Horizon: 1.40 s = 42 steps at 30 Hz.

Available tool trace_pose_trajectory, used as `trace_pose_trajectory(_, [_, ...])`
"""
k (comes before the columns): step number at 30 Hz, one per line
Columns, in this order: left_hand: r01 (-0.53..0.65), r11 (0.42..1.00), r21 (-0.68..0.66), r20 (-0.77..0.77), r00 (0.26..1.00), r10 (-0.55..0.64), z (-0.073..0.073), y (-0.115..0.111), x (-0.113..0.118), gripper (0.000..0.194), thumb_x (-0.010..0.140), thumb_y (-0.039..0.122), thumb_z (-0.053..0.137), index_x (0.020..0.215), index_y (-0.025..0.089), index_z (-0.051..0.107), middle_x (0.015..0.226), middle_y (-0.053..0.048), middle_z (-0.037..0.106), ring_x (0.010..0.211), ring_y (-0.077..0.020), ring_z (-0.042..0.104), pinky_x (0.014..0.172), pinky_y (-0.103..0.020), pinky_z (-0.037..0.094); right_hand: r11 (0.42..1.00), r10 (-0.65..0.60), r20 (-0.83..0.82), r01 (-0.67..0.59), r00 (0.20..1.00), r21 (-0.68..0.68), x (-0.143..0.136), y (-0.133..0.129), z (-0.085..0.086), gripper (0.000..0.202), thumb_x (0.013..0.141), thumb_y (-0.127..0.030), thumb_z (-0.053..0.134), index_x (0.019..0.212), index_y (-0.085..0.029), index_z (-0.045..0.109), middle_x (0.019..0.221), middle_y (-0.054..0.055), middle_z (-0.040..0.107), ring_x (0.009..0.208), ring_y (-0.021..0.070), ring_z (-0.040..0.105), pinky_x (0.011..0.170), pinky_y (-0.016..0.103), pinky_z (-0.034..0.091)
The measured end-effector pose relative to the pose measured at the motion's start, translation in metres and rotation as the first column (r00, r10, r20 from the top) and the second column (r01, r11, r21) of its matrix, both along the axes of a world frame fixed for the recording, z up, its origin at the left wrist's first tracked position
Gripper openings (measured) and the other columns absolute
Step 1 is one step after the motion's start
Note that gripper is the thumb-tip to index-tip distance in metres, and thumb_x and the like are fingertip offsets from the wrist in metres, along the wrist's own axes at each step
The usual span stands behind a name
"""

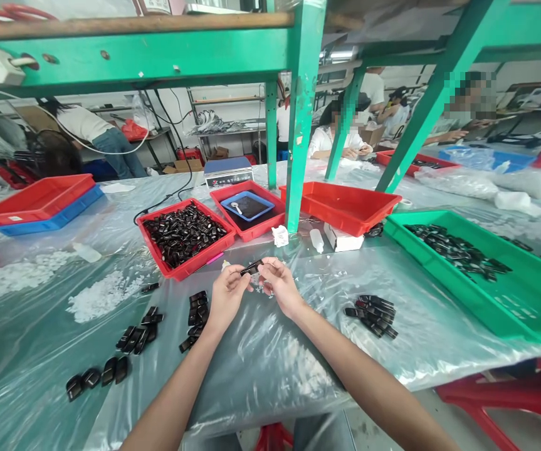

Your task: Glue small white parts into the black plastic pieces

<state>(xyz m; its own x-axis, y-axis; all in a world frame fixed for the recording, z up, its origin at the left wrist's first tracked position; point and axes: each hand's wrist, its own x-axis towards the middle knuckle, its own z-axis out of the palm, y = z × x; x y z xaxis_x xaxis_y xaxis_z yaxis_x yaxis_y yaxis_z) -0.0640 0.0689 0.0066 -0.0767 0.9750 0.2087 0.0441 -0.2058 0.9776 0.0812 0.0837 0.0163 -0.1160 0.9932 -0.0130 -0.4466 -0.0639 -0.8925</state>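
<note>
Between my two hands, above the plastic-covered table, is a small glossy black plastic part (251,268). The fingers of my left hand (229,293) pinch its left end. My right hand (278,283) is closed around its right end, with the fingertips touching it. Small white pieces (265,287) lie on the table just behind and below the fingers. Left of my left wrist are loose groups of similar black parts (198,313), and another pile of black parts (371,315) lies to the right of my right forearm.
A red tray (176,270) heaped with black parts stands beyond my hands. Behind it a red tray holds a blue tray (246,216). A green post (301,125) rises mid-table. At right is a green tray (514,313); at left, white heaps (103,297). Several people sit or stand beyond.
</note>
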Motion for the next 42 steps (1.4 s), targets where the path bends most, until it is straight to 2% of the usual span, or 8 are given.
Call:
trace_pose_trajectory(9, [0.016,1.0,-0.007,-0.041,0.999,-0.016,0.002,-0.001,-0.001,0.034,0.082,0.043,0.071,0.104,0.018,0.069,0.069,-0.001,0.07,0.057,-0.0158,0.066,0.057,-0.028,0.054,0.985,-0.017,0.232,-0.024,0.972,0.169,0.006,0.003,0.001,0.034,0.079,-0.05,0.07,0.096,-0.022,0.063,0.075,0.0,0.064,0.062,0.0146,0.058,0.044,0.022,0.039])
trace_pose_trajectory(13, [0.029,1.0,0.011,-0.026,0.999,-0.029,0.003,-0.001,-0.002,0.031,0.082,0.041,0.072,0.102,0.018,0.071,0.077,-0.002,0.072,0.062,-0.015,0.068,0.062,-0.027,0.056,0.923,-0.09,0.437,-0.091,0.895,0.375,0.012,0.007,0.0,0.042,0.077,-0.041,0.075,0.114,-0.024,0.066,0.101,0.003,0.07,0.074,0.014,0.06,0.052,0.022,0.042])
trace_pose_trajectory(16, [0.024,0.999,0.031,-0.017,1.0,-0.023,0.006,-0.001,-0.003,0.033,0.08,0.04,0.075,0.103,0.017,0.072,0.08,-0.002,0.073,0.064,-0.0144,0.068,0.065,-0.027,0.057,0.896,-0.13,0.484,-0.106,0.865,0.431,0.015,0.011,-0.004,0.032,0.079,-0.038,0.073,0.107,-0.022,0.071,0.102,0.005,0.072,0.073,0.0144,0.06,0.052,0.022,0.04])
trace_pose_trajectory(22, [-0.001,1.0,-0.03,0.075,0.997,0.003,0.011,-0.001,-0.004,0.04,0.077,0.044,0.077,0.105,0.015,0.077,0.07,-0.004,0.073,0.058,-0.0146,0.065,0.047,-0.023,0.048,0.932,-0.003,0.334,-0.118,0.942,0.342,0.015,0.015,-0.006,0.034,0.076,-0.04,0.078,0.103,-0.02,0.072,0.082,0.003,0.072,0.063,0.0142,0.059,0.056,0.025,0.045])
trace_pose_trajectory(28, [0.119,0.987,-0.103,0.302,0.95,-0.083,0.015,-0.002,-0.007,0.042,0.073,0.043,0.083,0.102,0.012,0.079,0.072,-0.007,0.075,0.065,-0.0177,0.072,0.063,-0.028,0.059,0.954,0.085,0.224,-0.144,0.971,0.261,0.015,0.011,-0.003,0.036,0.073,-0.041,0.082,0.102,-0.021,0.073,0.077,0.001,0.072,0.052,0.0105,0.053,0.051,0.024,0.044])
trace_pose_trajectory(32, [0.153,0.982,-0.108,0.35,0.931,-0.106,0.013,-0.001,-0.009,0.043,0.074,0.046,0.082,0.1,0.012,0.079,0.073,-0.009,0.076,0.064,-0.0184,0.073,0.062,-0.028,0.059,0.953,0.086,0.224,-0.146,0.971,0.265,0.015,0.01,-0.003,0.037,0.072,-0.041,0.083,0.102,-0.02,0.074,0.077,0.001,0.073,0.051,0.0105,0.053,0.049,0.024,0.044])
trace_pose_trajectory(37, [-0.031,0.998,-0.055,0.209,0.977,0.042,0.006,0.005,-0.008,0.038,0.07,0.047,0.082,0.09,0.014,0.08,0.069,-0.006,0.075,0.062,-0.0209,0.073,0.061,-0.033,0.061,0.958,-0.001,0.253,-0.071,0.968,0.277,0.009,0.01,-0.009,0.036,0.071,-0.042,0.082,0.098,-0.019,0.075,0.081,0.004,0.074,0.055,0.0124,0.055,0.054,0.026,0.048])
trace_pose_trajectory(42, [-0.123,0.989,-0.08,0.241,0.96,0.139,0.002,0.005,-0.002,0.037,0.068,0.046,0.083,0.085,0.014,0.077,0.073,-0.006,0.076,0.063,-0.0221,0.073,0.064,-0.036,0.062,0.954,-0.1,0.32,-0.001,0.942,0.301,0.004,0.007,-0.014,0.033,0.075,-0.041,0.078,0.101,-0.02,0.075,0.088,0.005,0.075,0.054,0.012,0.052,0.05,0.026,0.044])
